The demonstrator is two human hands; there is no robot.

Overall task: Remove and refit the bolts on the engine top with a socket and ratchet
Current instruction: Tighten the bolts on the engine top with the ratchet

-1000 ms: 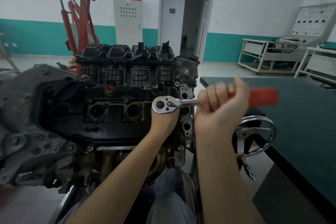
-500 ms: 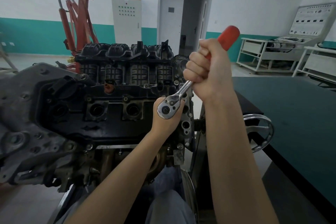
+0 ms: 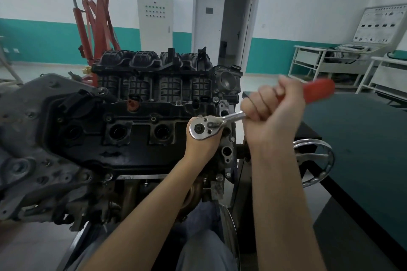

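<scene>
On the engine point(image 3: 123, 138) top's right end I'd keep my right hand point(image 3: 272, 114) fisted on the ratchet point(image 3: 211, 126) handle, sweeping flat, left hand point(image 3: 203, 144) cupped under its head, grip hidden, socket and bolt unseen.

The ratchet point(image 3: 211, 126) head covers the socket, the bolt and most of the left hand point(image 3: 203, 145), so that hand's fingers cannot be seen. The right hand point(image 3: 272, 114) and red handle point(image 3: 317, 92) are motion-blurred. The engine point(image 3: 132, 130) runs off the left edge.
</scene>
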